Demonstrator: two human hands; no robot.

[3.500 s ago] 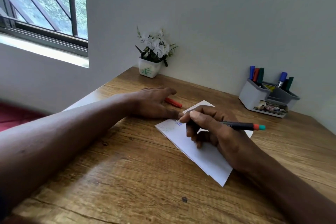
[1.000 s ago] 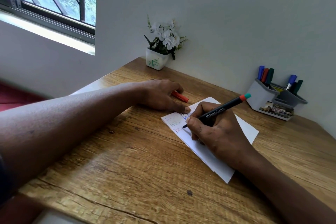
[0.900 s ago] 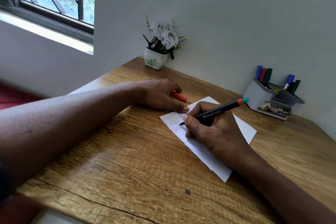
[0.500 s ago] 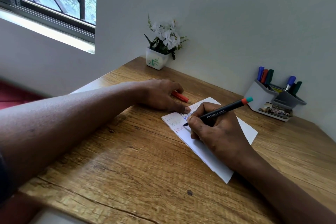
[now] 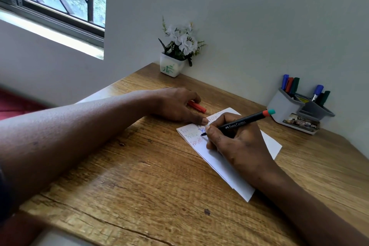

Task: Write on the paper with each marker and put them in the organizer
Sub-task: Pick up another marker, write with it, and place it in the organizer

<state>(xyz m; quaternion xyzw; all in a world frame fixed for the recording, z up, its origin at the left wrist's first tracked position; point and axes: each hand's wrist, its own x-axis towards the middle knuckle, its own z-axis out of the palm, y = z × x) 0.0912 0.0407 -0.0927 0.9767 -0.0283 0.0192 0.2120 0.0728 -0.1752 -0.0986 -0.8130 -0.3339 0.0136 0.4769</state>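
Note:
A white paper (image 5: 223, 168) lies on the wooden desk (image 5: 139, 185) with coloured writing near its far left corner. My right hand (image 5: 233, 142) grips a black marker (image 5: 241, 123) with an orange and teal end, its tip down on the paper. My left hand (image 5: 175, 104) rests on the desk, its thumb pressing the paper's top edge. A red object (image 5: 197, 106), a pen or cap, lies on the desk partly under my left fingers. The grey organizer (image 5: 287, 110) stands at the back right and holds several markers.
A small white pot of white flowers (image 5: 175, 54) stands at the desk's far corner against the wall. A window is at the upper left. The desk's left edge runs just beside my left forearm.
Since 3.5 s ago my right hand tilted the marker from lying flat to tip-down on the paper. In the last second the tip moves slightly over the writing; my left hand stays put.

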